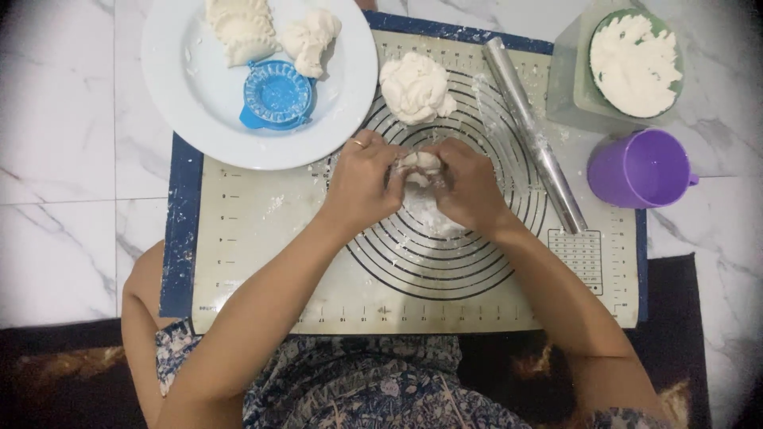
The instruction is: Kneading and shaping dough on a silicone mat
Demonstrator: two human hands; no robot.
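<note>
A small pale lump of soft dough is being pinched and worked between the left hand and the right hand, which are being held together, fingers closed on it, just above the ringed beige silicone pastry mat with a dark blue border. Beyond the hands, a larger white mound of unshaped dough is waiting, so much of the shaping appears to be left. Ahead of the left hand, a round white plate is carrying two folded, crimped dumplings, another dough scrap and a blue plastic dumpling press; a little seems finished. Past the right hand, a slim metal rolling pin, a purple plastic cup and a green bowl of white flour are lying unused.
</note>
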